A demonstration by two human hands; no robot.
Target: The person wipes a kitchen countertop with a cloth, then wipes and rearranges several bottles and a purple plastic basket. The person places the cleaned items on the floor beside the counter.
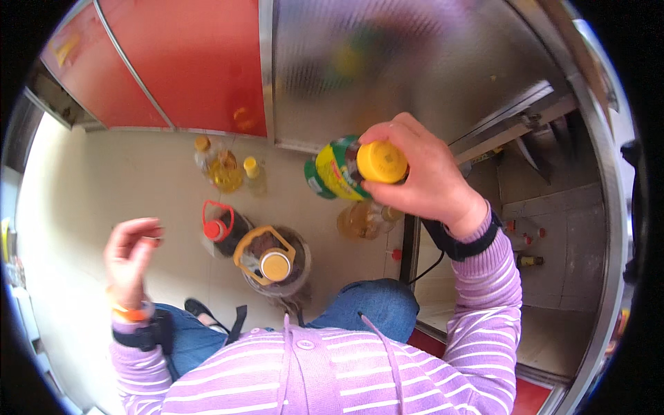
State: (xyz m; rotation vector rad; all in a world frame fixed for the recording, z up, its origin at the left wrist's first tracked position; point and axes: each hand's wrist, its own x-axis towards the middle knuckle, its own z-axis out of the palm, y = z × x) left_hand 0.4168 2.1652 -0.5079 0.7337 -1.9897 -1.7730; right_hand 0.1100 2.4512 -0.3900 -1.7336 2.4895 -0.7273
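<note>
My right hand [423,174] grips a bottle with a green and yellow label [334,168] around its neck, just below the yellow cap; the bottle is tilted above the floor. Raised at the left, my left hand [132,254] is empty, its fingers loosely curled and apart. Between my knees and the cabinet stand a large jug with a tan handle and cap [276,264] and a dark bottle with a red handle and cap [218,228]. Farther off are a bottle of yellow oil [225,174] and a small yellow-capped bottle [254,174]. A clear bottle with amber liquid [358,220] is below the held bottle.
Red cabinet doors [197,62] and a ribbed metallic panel [337,78] rise in front. To the right, an opened cabinet [550,223] with a metal frame holds several small bottles, one with a dark body [529,261]. A red cap [396,254] is near its edge.
</note>
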